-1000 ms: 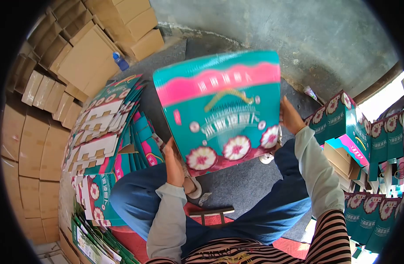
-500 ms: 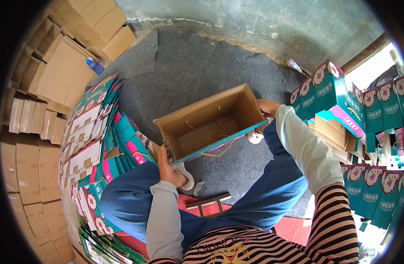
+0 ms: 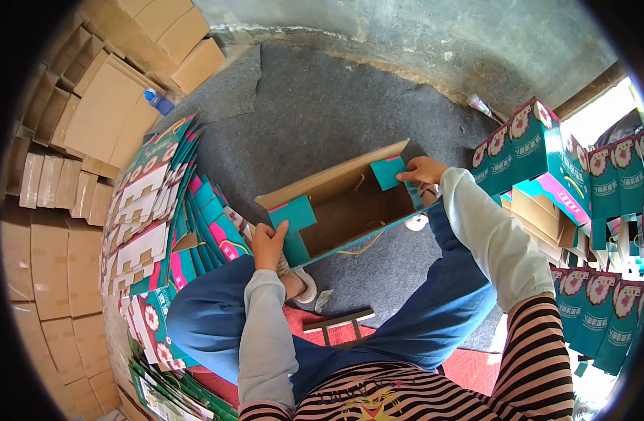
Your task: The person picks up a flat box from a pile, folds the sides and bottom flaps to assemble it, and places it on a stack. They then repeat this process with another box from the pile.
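Between my knees is an open-topped cardboard gift box [image 3: 341, 216], brown inside and teal outside, with yellow cord handles. At its left end, my left hand [image 3: 268, 247] is closed on the edge, thumb over a teal end flap [image 3: 294, 213] that leans in across the opening. My right hand [image 3: 424, 172] pinches the other teal end flap [image 3: 387, 173] at the right end, which is also bent inward. Part of the right hand's grip is hidden behind the box wall. The box is tilted, its opening facing up towards me.
Flat printed cartons [image 3: 143, 217] are piled to my left, beside stacked brown boxes [image 3: 52, 259]. Finished-looking teal boxes [image 3: 518, 151] stand at right. A blue bottle [image 3: 159, 103] is near the brown boxes. A small wooden frame [image 3: 338, 323] lies by the red mat [image 3: 304, 319].
Both teal end flaps have been folded inward over the opening. My hands have moved from the outer end walls onto the flaps and top edges.
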Action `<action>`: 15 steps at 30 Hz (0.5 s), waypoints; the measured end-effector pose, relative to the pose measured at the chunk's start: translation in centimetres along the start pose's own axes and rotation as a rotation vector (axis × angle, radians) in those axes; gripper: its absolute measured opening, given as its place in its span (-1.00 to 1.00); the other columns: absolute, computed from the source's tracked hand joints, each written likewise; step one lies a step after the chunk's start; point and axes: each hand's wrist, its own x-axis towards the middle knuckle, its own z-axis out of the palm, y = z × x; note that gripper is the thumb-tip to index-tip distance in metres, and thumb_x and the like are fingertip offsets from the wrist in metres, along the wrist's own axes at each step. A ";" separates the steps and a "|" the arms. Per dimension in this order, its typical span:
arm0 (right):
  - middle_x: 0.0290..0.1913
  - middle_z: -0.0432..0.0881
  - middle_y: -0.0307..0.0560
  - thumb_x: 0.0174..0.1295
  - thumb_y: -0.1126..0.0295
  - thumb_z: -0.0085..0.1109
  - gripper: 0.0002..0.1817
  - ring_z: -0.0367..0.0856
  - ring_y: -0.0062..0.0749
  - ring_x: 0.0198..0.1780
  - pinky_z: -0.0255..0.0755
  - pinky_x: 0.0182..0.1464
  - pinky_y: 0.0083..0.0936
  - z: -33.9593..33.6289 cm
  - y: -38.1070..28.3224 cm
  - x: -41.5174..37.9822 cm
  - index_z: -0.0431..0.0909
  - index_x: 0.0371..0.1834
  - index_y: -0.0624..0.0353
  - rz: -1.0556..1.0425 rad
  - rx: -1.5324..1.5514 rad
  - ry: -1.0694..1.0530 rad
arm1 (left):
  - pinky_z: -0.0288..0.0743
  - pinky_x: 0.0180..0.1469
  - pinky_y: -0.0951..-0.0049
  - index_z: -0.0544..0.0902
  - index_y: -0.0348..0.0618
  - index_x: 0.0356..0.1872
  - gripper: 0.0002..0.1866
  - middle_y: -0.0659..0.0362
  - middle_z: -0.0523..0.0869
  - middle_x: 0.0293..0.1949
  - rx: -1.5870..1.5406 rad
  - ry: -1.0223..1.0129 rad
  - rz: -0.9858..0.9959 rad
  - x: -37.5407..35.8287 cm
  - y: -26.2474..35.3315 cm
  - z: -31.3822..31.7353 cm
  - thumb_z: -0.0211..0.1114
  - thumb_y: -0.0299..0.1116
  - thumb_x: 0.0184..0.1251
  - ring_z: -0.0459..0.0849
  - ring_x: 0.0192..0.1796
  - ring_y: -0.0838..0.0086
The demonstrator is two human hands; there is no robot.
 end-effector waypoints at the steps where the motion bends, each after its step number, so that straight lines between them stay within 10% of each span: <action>1: -0.24 0.65 0.01 0.00 -0.12 0.37 -0.37 0.64 -0.26 -0.23 0.53 -0.26 -0.34 0.3 -0.3 0.3 0.58 -0.14 0.27 -0.001 -0.051 0.053 | 0.35 -0.42 0.30 0.40 -0.23 -0.62 -0.48 0.09 0.45 -0.64 0.054 -0.037 0.005 0.3 0.2 -0.1 0.43 0.00 0.07 0.43 -0.53 0.33; 7: -0.28 0.64 0.13 -0.10 -0.14 0.39 -0.37 0.65 -0.19 -0.27 0.50 -0.26 -0.36 2.2 1.5 3.2 0.61 -0.27 0.29 -0.181 -0.445 0.405 | 0.35 -0.42 0.24 0.39 -0.22 -0.63 -0.48 0.03 0.49 -0.63 0.098 -0.092 -0.024 1.8 -0.5 0.2 0.41 0.01 0.08 0.46 -0.53 0.26; 15: -0.37 0.66 -0.07 0.03 0.07 0.36 -0.55 0.64 -0.40 -0.35 0.49 -0.27 -0.45 0.4 -2.5 -0.5 0.61 -0.28 0.31 -0.062 -0.177 0.223 | 0.38 -0.30 0.20 0.48 -0.23 -0.59 -0.61 0.06 0.54 -0.53 0.063 0.016 0.071 0.1 2.1 -0.6 0.40 -0.14 0.12 0.52 -0.38 0.20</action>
